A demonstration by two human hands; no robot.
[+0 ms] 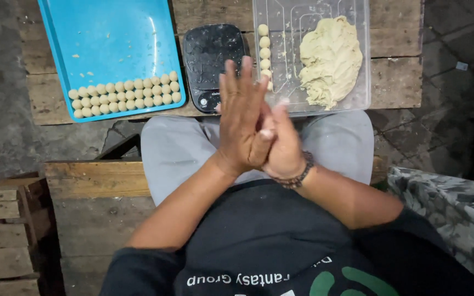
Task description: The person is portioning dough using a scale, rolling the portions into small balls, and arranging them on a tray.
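My left hand [242,115] lies flat over my right hand [283,145], palms pressed together above my lap, the left fingers spread and pointing up. Anything between the palms is hidden. A beaded bracelet [297,176] circles my right wrist. Just beyond the hands a clear plastic container [366,66] holds a large lump of pale dough [330,57] and a short column of small dough balls [264,52]. To its left stands a black kitchen scale [215,60]. A blue tray [111,38] carries two rows of several small dough balls [124,94] along its near edge.
All of this rests on a rough wooden table [396,82]. I sit on a wooden bench [97,178], with wooden planks [1,235] at the lower left and a patterned cloth [451,208] at the right. Grey stone floor surrounds the table.
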